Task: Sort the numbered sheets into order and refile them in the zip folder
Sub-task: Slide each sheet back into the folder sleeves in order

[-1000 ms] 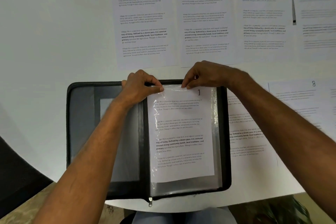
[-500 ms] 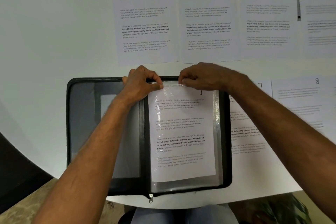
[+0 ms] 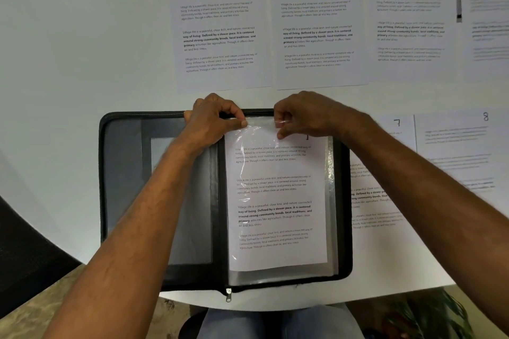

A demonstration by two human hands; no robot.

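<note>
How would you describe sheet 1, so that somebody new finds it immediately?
Find the open black zip folder at the table's near edge. Sheet 1 lies on its right half, inside a clear sleeve that both hands pinch at the top. Every other numbered sheet lies bare on the table.

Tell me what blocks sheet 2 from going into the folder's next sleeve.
Sheet 2 lies bare on the table above the folder. Sheet 1 fills the top sleeve, and the left hand and right hand pinch that sleeve's top edge. That sleeve must be turned first.
</note>
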